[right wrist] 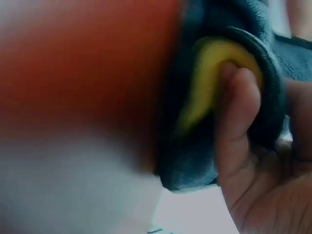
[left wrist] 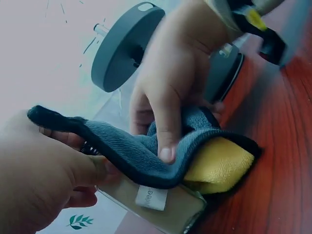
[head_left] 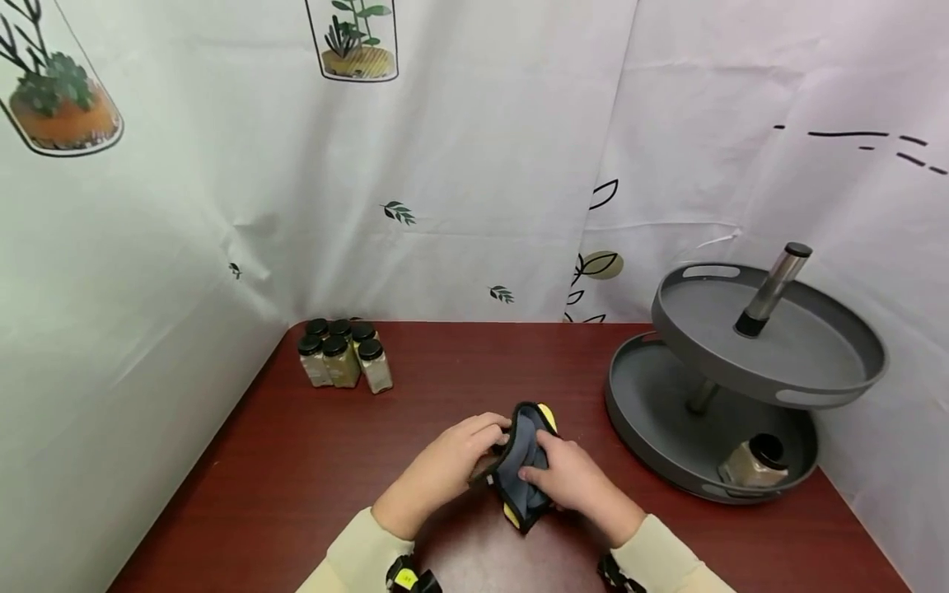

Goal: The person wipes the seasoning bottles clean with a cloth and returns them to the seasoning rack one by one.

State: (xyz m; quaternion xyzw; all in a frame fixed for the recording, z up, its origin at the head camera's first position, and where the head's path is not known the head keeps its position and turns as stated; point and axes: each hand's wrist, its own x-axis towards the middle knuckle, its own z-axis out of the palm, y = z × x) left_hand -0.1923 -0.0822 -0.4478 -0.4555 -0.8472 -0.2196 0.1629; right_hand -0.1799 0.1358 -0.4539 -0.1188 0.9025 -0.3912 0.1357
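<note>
Near the front middle of the table, my left hand (head_left: 452, 461) grips a clear spice jar (left wrist: 183, 212) with a pale powder inside, held tilted. Its black lid is mostly hidden by the fingers and cloth. My right hand (head_left: 578, 478) holds a grey and yellow microfiber cloth (head_left: 525, 461) with black edging, pressing it against the jar. In the left wrist view the right thumb pushes into the grey side, and a white tag hangs over the glass. The right wrist view shows curled fingers against the cloth's yellow side (right wrist: 207, 80).
Several black-lidded spice jars (head_left: 341, 362) stand grouped at the table's back left. On the right is a two-tier grey round tray stand (head_left: 667, 445); one spice jar (head_left: 749, 465) lies tilted on its lower tier. Printed white curtains (head_left: 460, 148) border the table (head_left: 296, 478).
</note>
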